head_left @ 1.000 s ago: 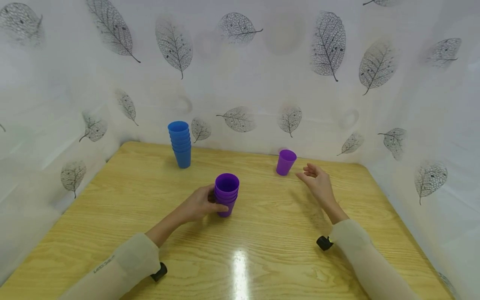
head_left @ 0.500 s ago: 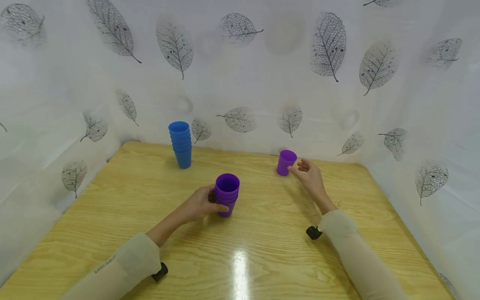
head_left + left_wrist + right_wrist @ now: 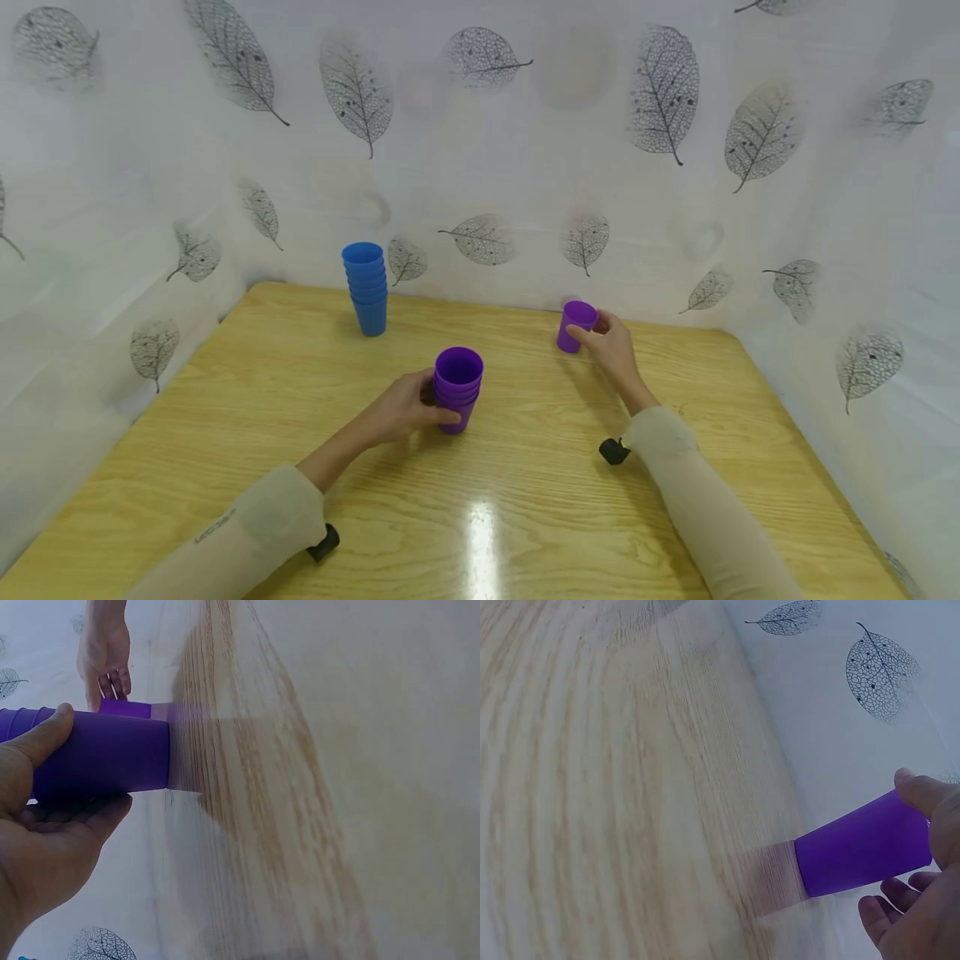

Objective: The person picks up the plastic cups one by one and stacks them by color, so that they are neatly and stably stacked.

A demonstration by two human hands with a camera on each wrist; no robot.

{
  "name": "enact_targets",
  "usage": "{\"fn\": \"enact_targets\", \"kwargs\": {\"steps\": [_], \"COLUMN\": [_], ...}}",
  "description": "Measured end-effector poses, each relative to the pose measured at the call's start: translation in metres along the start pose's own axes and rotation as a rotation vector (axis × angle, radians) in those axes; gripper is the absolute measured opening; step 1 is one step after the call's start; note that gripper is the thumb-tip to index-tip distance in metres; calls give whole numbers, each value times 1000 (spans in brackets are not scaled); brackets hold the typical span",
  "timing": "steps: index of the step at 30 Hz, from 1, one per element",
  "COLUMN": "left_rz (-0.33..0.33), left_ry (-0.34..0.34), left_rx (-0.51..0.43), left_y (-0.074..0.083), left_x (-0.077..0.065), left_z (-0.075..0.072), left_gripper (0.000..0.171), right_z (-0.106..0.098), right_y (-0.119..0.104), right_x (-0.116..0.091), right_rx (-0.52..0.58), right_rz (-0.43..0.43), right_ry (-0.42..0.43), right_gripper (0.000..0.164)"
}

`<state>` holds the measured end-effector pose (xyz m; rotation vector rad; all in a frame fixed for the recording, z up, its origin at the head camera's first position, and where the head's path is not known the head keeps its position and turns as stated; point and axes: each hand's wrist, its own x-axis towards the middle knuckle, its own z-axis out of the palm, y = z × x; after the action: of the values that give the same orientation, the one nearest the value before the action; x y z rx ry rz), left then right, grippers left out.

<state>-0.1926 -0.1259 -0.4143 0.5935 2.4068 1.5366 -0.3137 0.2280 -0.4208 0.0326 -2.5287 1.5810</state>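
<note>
My left hand (image 3: pixel 405 408) grips a stack of several nested purple cups (image 3: pixel 457 400), standing upright mid-table. In the left wrist view its thumb lies along one side of the stack (image 3: pixel 112 754), its fingers along the other. Near the back edge, a single purple cup (image 3: pixel 573 329) stands upright. My right hand (image 3: pixel 611 346) is around that cup, the thumb on its near side and the fingers on the far side. In the right wrist view the cup (image 3: pixel 862 844) sits between thumb and curled fingers; how firmly they press cannot be told.
A tall stack of blue cups (image 3: pixel 369 292) stands at the back left of the wooden table (image 3: pixel 420 508). Behind the table's back edge hangs a white leaf-print curtain (image 3: pixel 510 150), which also runs along both sides.
My right hand has moved left to the single purple cup, and its thumb and fingers now surround it. The left hand keeps its grip on the stack. The head view has shifted slightly.
</note>
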Motion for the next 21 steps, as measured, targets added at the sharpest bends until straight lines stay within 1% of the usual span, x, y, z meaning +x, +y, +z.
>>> {"fn": "enact_targets", "kwargs": {"steps": [8, 17, 21], "left_rz": [4, -1, -1], "left_ry": [-2, 0, 1], "left_rx": [-11, -8, -7], "left_y": [-2, 0, 0], "left_x": [0, -1, -1], "left_z": [0, 1, 0], "left_gripper": [65, 66, 66], "right_z": [8, 10, 11], "right_y": [-1, 0, -2], "right_x": [5, 6, 4], "right_rx": [-3, 25, 19], "right_rz": [-15, -34, -42], "right_ry": [10, 13, 19], "right_gripper": [64, 62, 63]}}
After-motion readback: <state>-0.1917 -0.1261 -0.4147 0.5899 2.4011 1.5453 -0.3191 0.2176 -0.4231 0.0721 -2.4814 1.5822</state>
